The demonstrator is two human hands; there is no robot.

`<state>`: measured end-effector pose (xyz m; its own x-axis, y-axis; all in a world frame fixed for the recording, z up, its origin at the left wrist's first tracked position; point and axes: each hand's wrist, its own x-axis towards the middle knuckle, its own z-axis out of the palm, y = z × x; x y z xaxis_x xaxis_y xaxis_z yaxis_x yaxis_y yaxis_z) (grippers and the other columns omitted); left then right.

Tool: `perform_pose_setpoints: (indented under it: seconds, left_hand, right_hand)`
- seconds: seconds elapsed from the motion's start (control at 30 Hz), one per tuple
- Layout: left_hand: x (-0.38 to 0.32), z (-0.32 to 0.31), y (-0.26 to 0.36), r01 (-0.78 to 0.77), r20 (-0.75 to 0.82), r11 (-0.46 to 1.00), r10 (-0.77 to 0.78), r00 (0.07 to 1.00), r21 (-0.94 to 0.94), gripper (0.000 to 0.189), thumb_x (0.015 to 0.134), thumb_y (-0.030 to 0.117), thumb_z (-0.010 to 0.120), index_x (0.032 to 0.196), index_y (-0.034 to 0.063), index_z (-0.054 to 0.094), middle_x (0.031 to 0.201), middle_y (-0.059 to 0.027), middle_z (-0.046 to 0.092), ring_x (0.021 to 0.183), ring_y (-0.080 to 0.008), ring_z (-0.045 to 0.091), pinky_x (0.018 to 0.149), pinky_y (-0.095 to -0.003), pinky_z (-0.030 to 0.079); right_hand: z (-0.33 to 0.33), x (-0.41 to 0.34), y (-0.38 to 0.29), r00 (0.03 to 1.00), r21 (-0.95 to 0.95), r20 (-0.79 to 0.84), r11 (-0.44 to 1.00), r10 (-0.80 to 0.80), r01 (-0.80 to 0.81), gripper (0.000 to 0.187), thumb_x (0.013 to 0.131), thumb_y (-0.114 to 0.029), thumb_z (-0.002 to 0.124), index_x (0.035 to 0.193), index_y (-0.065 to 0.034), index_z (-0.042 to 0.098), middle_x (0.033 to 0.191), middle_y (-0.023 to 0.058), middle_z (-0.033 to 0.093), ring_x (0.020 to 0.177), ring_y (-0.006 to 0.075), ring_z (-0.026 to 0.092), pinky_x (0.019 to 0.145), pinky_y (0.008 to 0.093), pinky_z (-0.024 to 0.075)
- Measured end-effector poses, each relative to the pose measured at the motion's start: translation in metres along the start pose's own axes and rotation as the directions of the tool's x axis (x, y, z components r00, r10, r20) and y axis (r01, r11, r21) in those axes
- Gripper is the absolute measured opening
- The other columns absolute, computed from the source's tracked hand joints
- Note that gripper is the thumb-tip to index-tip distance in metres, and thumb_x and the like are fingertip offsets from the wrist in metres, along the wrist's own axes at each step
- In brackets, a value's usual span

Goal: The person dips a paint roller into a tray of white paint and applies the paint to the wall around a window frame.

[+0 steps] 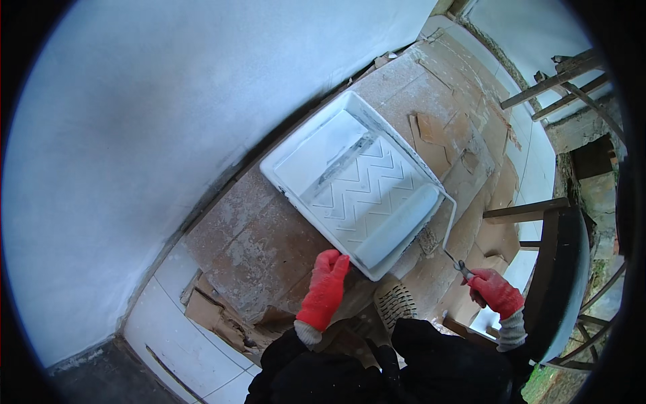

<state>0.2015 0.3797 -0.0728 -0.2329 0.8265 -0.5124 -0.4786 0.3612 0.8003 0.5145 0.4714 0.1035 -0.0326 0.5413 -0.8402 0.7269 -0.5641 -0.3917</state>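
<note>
A white paint tray with raised zigzag ribs lies on the floor before me, holding white paint at its far end. My left hand, in a red-coated glove, pinches the tray's near left corner. In a matching glove, my right hand grips the handle of a paint roller. The roller's white sleeve lies across the near end of the tray, and its bent wire frame runs over the right rim down to my hand.
Worn cardboard covers much of the tiled floor. A pale wall rises at the left. A chair with a dark seat stands right of my right hand, below wooden bars. My shoe is just below the tray.
</note>
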Motion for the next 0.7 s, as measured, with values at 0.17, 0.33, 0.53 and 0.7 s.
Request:
perform_pose_setpoints:
  seconds: [0.17, 0.33, 0.53, 0.7]
  left_hand:
    - [-0.007, 0.023, -0.024, -0.163, 0.103, 0.940, 0.138, 0.985, 0.300, 0.055, 0.084, 0.023, 0.067, 0.124, -0.0015, 0.040, 0.109, -0.0150, 0.055, 0.100, -0.0245, 0.055, 0.086, -0.0346, 0.045]
    - [0.001, 0.024, -0.036, -0.060, 0.084, 0.947, 0.035, 0.996, 0.317, 0.055, 0.082, 0.020, 0.068, 0.122, -0.0018, 0.038, 0.112, -0.0192, 0.052, 0.098, -0.0293, 0.055, 0.085, -0.0375, 0.045]
    - [-0.007, 0.034, -0.010, 0.096, 0.090, 0.983, -0.111, 0.990, 0.158, 0.036, 0.085, 0.016, 0.064, 0.107, 0.0000, 0.040, 0.098, -0.0167, 0.053, 0.079, -0.0246, 0.060, 0.069, -0.0366, 0.049]
    - [-0.005, 0.036, -0.005, 0.097, 0.082, 0.963, -0.122, 0.989, 0.251, 0.035, 0.086, 0.012, 0.061, 0.109, -0.0008, 0.038, 0.086, -0.0134, 0.057, 0.068, -0.0193, 0.059, 0.062, -0.0312, 0.049]
  right_hand:
    - [0.014, 0.007, -0.012, 0.991, -0.384, -0.094, 0.922, -0.090, 0.048, 0.029, 0.089, -0.026, 0.046, 0.088, -0.0016, 0.062, 0.059, 0.0080, 0.055, 0.052, 0.0184, 0.055, 0.050, 0.0322, 0.0431]
    - [0.030, 0.058, -0.052, 0.926, -0.487, -0.021, 0.812, -0.378, 0.320, 0.033, 0.090, -0.030, 0.045, 0.089, -0.0015, 0.062, 0.065, 0.0118, 0.057, 0.055, 0.0217, 0.057, 0.054, 0.0365, 0.0455]
    - [0.046, 0.081, -0.099, 0.942, -0.397, 0.021, 0.862, -0.335, 0.316, 0.035, 0.092, -0.033, 0.044, 0.092, -0.0015, 0.060, 0.062, 0.0116, 0.053, 0.049, 0.0221, 0.054, 0.049, 0.0360, 0.0450]
    - [0.034, 0.060, -0.065, 0.986, -0.295, 0.019, 0.942, -0.163, 0.162, 0.035, 0.092, -0.036, 0.045, 0.089, -0.0030, 0.057, 0.059, 0.0055, 0.050, 0.046, 0.0176, 0.050, 0.044, 0.0319, 0.0424]
